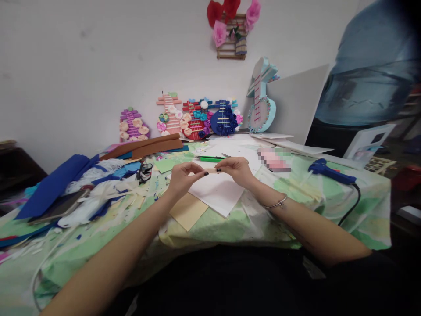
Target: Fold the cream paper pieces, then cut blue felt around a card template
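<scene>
My left hand (183, 177) and my right hand (237, 172) meet over the middle of the table, each pinching one end of a small pale beige strip (211, 170). The strip is stretched level between the fingertips; its material is too small to tell. Below it lies a white sheet of paper (219, 193), with a tan paper piece (188, 211) partly under its left side. Just beyond my hands are a green pen (210, 158) and what looks like a pair of scissors, mostly hidden by my right hand.
A blue glue gun (332, 172) with a black cord lies at the right, near a pink blurred item (274, 160). Blue foam sheets (55, 186), a phone (59, 206) and scraps crowd the left. Decorated paper guitars (194, 120) stand along the wall.
</scene>
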Available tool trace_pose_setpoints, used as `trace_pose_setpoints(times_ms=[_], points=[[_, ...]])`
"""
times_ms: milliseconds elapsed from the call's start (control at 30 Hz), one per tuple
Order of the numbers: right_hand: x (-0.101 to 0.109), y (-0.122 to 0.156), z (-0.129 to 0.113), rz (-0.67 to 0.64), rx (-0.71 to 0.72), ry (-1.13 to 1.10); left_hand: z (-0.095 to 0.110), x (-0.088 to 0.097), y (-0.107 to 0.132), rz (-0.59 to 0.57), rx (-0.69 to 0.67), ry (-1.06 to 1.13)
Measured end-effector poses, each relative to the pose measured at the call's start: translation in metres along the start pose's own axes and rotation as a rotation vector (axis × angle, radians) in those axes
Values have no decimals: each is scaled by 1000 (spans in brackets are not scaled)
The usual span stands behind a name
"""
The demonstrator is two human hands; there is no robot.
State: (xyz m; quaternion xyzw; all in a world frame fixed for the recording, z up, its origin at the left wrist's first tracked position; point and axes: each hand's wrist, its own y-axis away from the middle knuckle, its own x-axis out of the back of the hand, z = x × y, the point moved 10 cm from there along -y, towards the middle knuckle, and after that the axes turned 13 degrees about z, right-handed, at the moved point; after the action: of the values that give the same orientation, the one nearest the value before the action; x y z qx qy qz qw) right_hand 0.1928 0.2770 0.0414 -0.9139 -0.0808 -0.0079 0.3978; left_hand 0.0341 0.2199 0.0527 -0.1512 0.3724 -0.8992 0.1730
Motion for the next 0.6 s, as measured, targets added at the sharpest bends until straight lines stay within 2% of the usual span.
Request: trace_pose_setpoints(times_ms=[267,600], points=[[-2,1,-6,2,14,33,-5,-2,-1,10,36,73],[-2,2,-7,-19,64,73,-11,6,-5,70,60,71]])
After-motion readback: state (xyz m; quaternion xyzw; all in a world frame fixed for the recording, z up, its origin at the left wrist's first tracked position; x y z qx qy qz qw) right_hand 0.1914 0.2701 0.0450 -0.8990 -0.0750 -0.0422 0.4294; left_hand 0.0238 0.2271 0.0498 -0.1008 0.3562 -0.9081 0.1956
